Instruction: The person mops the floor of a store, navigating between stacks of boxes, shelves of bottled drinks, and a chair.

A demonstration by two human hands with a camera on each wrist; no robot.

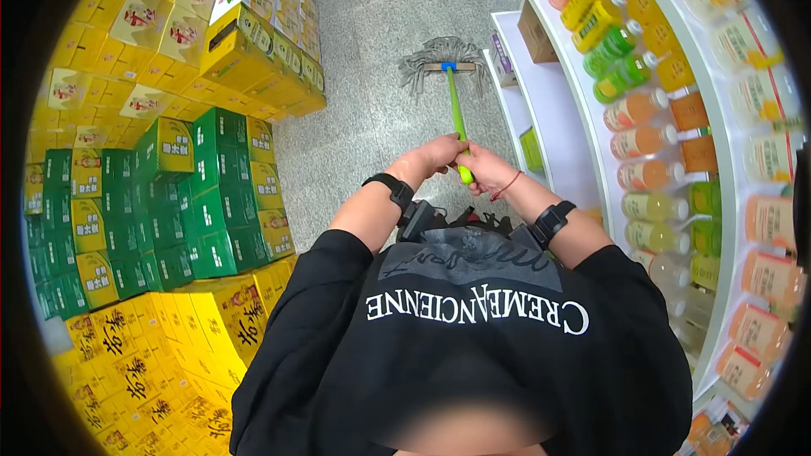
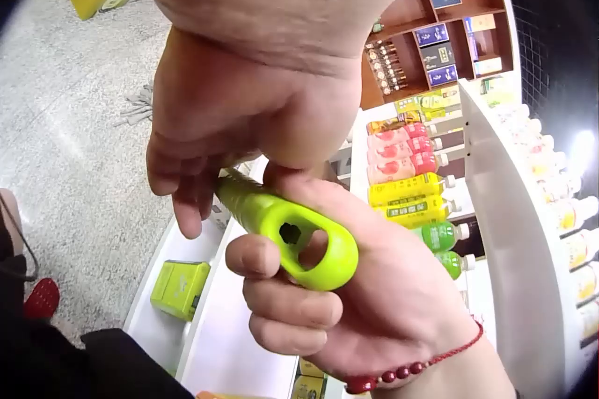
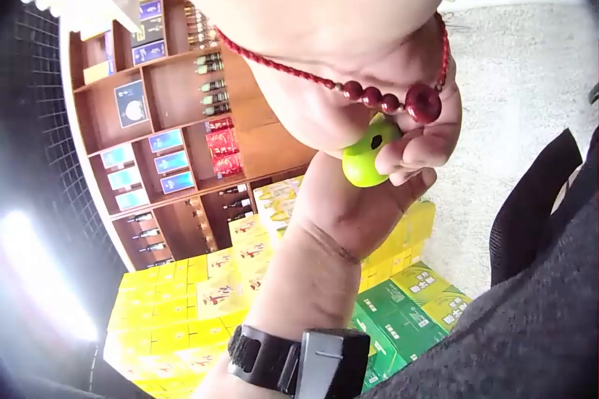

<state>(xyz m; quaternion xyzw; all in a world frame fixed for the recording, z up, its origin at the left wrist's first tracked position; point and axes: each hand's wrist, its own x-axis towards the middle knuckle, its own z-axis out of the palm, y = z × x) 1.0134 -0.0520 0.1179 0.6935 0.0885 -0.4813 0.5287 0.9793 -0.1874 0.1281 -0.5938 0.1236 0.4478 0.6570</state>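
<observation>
A mop with a grey string head (image 1: 448,63) lies on the floor ahead, its green handle (image 1: 457,110) running back toward the body. Both hands meet at the handle's top end. The left hand (image 1: 441,154) is curled on the handle, just ahead of the right hand (image 1: 488,167), which grips the end. In the left wrist view the right hand's fingers (image 2: 290,310) wrap the green hollow end (image 2: 323,259), and the left hand (image 2: 253,100) is beside it, its far fingers partly hidden. In the right wrist view the right hand (image 3: 374,90) covers much of the green end (image 3: 367,158).
Stacked yellow boxes (image 1: 177,25) and green boxes (image 1: 224,194) line the left side. White shelves (image 1: 583,110) with bottles (image 1: 646,139) stand on the right. Speckled grey floor (image 1: 363,42) runs between them. A brown wooden cabinet (image 3: 168,109) shows in the right wrist view.
</observation>
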